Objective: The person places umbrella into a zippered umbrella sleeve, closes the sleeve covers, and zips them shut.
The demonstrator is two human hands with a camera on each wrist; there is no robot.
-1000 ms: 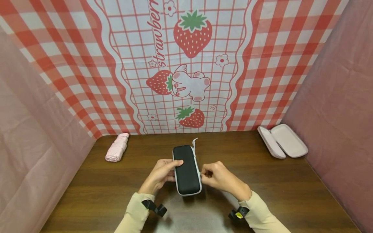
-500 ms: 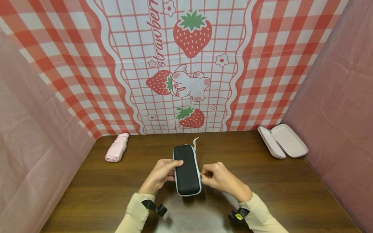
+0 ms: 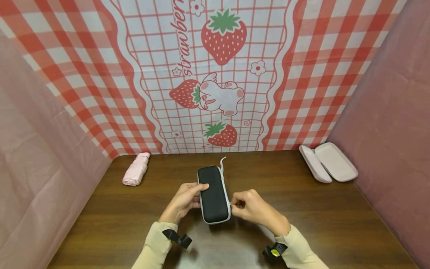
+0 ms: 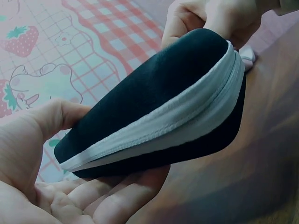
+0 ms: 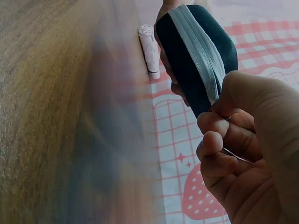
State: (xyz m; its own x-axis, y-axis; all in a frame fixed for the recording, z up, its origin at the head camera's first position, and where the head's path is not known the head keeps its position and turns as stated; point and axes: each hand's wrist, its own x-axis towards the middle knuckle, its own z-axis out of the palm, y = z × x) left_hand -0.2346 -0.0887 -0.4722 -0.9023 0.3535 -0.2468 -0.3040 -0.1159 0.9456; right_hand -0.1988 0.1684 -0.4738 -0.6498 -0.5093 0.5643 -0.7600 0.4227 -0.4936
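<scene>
A black zippered case (image 3: pixel 214 196) with a pale grey zipper band is held above the middle of the table. My left hand (image 3: pixel 183 200) grips its left side, thumb across the top face and fingers underneath. In the left wrist view the band (image 4: pixel 159 123) runs round the near end, and the zipper looks closed there. At the case's right edge, my right hand (image 3: pixel 253 209) pinches the zipper pull between thumb and curled forefinger; the fingertips mostly hide the pull. A pale strap (image 3: pixel 223 163) sticks up from the far right corner.
On the brown wooden table (image 3: pixel 289 194), a rolled pink bundle (image 3: pixel 136 170) lies at the back left. An opened pale case (image 3: pixel 336 162) rests at the back right. Behind stands a strawberry-print cloth (image 3: pixel 221 93), with pink cloth on both sides.
The black case has shifted slightly left and up. Its strap has moved with it. Both hands keep their hold, and the head view has tilted a little.
</scene>
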